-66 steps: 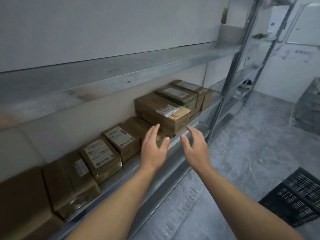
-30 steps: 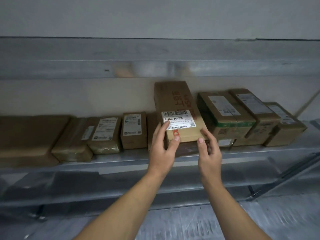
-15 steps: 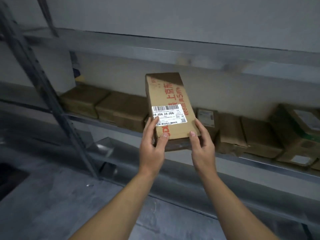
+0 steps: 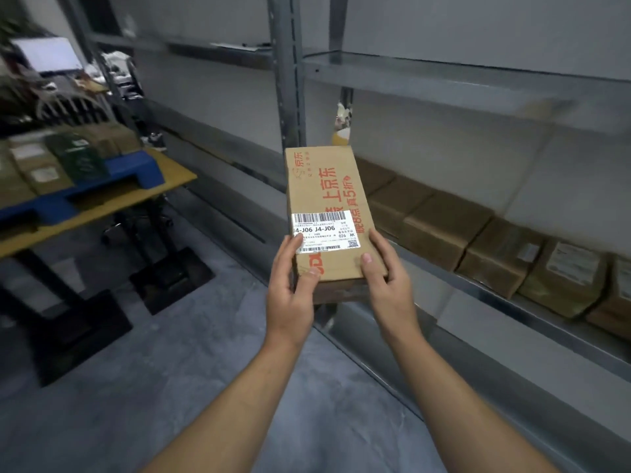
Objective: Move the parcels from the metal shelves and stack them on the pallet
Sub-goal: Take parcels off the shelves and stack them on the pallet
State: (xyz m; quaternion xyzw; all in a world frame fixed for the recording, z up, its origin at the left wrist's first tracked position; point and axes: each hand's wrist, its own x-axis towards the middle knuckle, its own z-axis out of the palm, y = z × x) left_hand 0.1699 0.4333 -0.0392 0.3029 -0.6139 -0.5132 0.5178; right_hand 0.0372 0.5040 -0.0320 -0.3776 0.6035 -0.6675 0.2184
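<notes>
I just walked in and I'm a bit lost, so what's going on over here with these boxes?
A person holds a long parcel by its near end, with the left hand and right hand gripping either side. It is off the shelf, where other parcels sit in a row. To the left, a blue pallet on a table already carries stacked parcels.

Open floor (image 4: 153,404) is lying between shelf (image 4: 512,319) and table (image 4: 164,179); a steel post (image 4: 288,80) is standing behind the parcel (image 4: 327,199).
</notes>
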